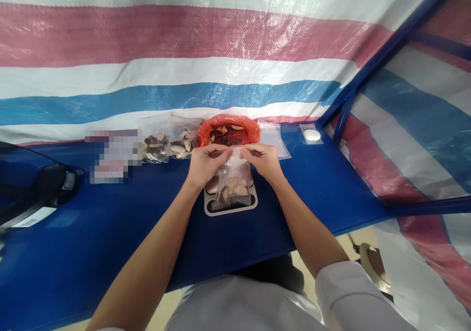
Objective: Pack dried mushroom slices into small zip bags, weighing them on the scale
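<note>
over the scale, both hands pinch a clear bag

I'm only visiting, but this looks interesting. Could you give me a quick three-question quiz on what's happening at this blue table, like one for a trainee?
1. True or false: the left hand and the right hand both pinch the top of a clear bag.
2. What colour is the open plastic bag just beyond the hands?
A) Blue
B) Red
C) White
3. Fill in the blank: the lower part of the clear bag is over a white-rimmed ____.

Key: 1. True. 2. B. 3. Scale.
</note>
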Available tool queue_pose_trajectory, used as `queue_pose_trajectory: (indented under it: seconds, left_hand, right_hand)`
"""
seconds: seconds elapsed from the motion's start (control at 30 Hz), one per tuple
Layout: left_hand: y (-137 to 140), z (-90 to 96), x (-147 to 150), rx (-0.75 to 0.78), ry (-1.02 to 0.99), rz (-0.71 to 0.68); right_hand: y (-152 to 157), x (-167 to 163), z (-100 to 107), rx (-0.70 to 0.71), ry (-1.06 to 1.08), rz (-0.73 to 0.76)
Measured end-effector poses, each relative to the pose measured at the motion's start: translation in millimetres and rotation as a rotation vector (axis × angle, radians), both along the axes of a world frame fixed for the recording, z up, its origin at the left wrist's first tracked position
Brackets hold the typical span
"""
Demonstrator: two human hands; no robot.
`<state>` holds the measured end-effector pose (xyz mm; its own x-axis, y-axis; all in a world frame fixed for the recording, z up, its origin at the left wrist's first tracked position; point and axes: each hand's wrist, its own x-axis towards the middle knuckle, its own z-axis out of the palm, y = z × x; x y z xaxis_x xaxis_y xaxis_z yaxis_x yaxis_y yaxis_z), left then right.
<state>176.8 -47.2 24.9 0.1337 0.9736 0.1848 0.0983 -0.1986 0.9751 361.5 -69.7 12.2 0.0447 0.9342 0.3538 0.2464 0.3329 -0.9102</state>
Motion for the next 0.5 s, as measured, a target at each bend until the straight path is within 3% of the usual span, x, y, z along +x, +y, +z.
queue_pose_trajectory:
  seconds: [0.27,0.5]
  left_hand:
    - [1.4,-2.2,-4.0,0.020,-0.019,-0.003]
    - [4.0,0.6,-9.1,0.020,0.010,-0.013]
  right_hand:
    - [3.8,-7.1,-8.7,-0.056,0.115,0.011]
    - [3.0,-8.6,-3.1,-0.071,0.145,0.028]
